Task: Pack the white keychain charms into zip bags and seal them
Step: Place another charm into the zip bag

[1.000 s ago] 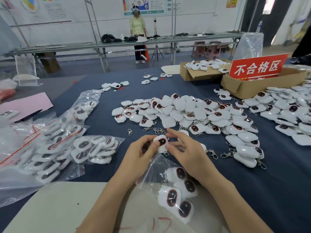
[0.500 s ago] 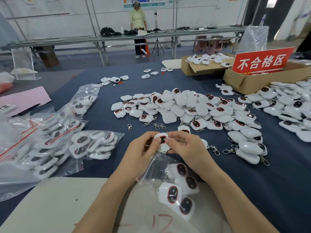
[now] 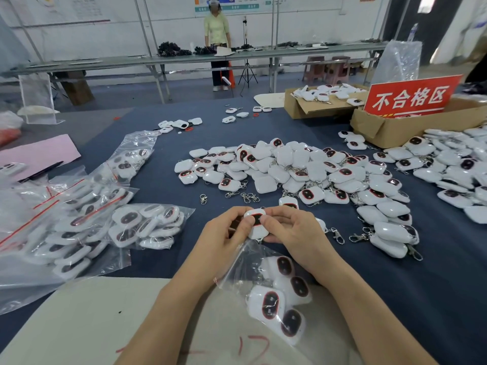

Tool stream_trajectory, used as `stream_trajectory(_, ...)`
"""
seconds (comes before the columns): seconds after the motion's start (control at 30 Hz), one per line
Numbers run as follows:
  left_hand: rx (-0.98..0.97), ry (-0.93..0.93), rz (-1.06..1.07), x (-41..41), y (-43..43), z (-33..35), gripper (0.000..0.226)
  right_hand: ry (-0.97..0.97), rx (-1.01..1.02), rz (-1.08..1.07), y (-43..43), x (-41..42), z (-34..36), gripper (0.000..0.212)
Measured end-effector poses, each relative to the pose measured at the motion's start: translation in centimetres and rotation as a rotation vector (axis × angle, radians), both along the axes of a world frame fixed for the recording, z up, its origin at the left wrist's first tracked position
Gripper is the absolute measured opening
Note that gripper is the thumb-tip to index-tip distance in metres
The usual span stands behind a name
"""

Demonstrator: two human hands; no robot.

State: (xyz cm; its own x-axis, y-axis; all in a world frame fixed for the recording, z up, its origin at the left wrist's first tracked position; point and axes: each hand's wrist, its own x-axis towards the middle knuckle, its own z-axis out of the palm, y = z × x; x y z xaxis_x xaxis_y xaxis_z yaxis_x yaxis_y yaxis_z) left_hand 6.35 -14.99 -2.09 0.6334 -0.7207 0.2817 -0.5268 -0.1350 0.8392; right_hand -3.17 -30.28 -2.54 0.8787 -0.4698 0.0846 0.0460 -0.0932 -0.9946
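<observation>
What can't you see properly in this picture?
All in the head view:
- White keychain charm with a dark oval face: partly covered by fingers of the left hand and right hand.
- Clear plastic zip bag: its mouth sits behind both hands, so open or sealed is unclear.
- Wall posters: cut by the top edge, print too small.
- Right-hand pile of white charms: cut by the right edge.

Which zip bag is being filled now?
The zip bag between the wrists, with four charms inside; left hand and right hand hold another charm above it. The filled bags lie aside, left.
</observation>
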Motion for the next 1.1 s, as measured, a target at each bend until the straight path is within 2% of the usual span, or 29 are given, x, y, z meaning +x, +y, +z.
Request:
stream_trajectory(0.17, -0.007, 0.019, -0.005, -0.09, 0.01, 0.13, 0.019, -0.009, 0.002, -0.011, 0.06, 0.08, -0.03, 0.017)
stream_trajectory(0.33, 0.010, 0.051, -0.037, -0.05, -0.11, -0.03, 0.034, -0.089, 0.124, 0.013, 0.08, -0.04, 0.09, 0.011)
stream_trajectory(0.47, -0.012, 0.069, -0.053, 0.28, 0.01, -0.31, 0.034, -0.090, 0.052, 0.056, -0.04, -0.10, 0.18, 0.020)
stream_trajectory(0.63, -0.004, 0.073, -0.057, 0.60, -0.07, -0.56, 0.033, -0.071, 0.031, 0.057, -0.10, -0.12, 0.00, 0.021)
stream_trajectory(0.93, -0.062, 0.103, -0.061, 0.46, -0.10, -0.24, 0.040, -0.094, 0.092, 0.043, -0.08, -0.07, -0.06, 0.021)
stream_trajectory(1.03, -0.094, 0.131, 0.030, 0.56, -0.16, -0.14, 0.027, -0.127, 0.132, 0.062, 0.04, -0.02, -0.03, 0.025)
stream_trajectory(1.1, -0.066, 0.028, 0.085, 0.36, -0.10, -0.08, 0.018, -0.139, 0.057, 0.092, 0.25, 0.00, 0.04, 0.028)
